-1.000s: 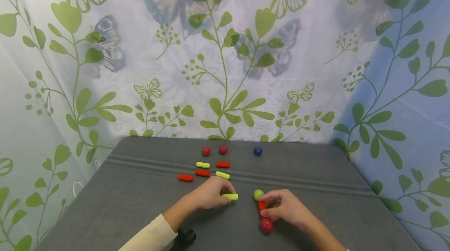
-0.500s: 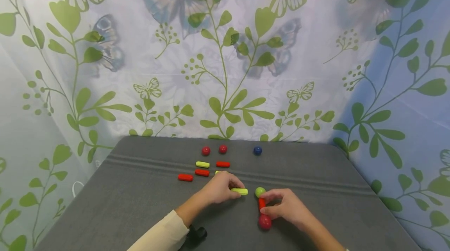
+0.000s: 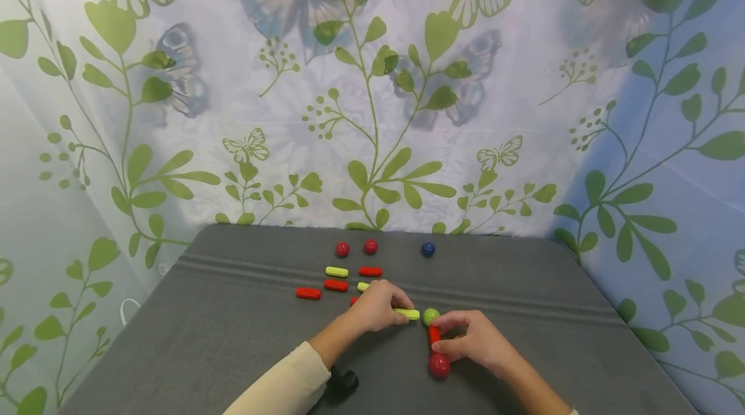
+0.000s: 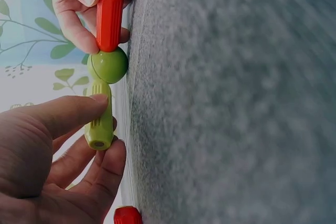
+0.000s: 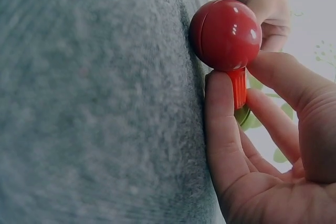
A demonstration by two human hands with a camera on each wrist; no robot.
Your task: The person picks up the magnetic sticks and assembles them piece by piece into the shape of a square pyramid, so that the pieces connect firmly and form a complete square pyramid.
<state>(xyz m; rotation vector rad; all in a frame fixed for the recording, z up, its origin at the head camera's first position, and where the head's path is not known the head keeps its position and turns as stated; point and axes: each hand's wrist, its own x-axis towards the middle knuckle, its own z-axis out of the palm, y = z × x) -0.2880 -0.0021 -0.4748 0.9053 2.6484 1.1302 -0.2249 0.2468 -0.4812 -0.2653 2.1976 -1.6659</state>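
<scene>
My left hand pinches a yellow-green stick between thumb and fingers. In the left wrist view the stick points at the green ball, its far end against or very close to it; contact is hard to tell. The right hand holds a red stick between thumb and fingers, with the green ball at its far end and a red ball at its near end. Up close in the right wrist view, the red ball partly hides the red stick.
Further back on the grey table lie two red balls, a blue ball, and several red sticks and yellow-green sticks. A black object shows beside the left sleeve. A patterned curtain hangs behind.
The left hand has moved right with the yellow-green stick, up to the green ball. The right hand keeps its hold, while the joined balls and red stick have shifted slightly away from the front edge.
</scene>
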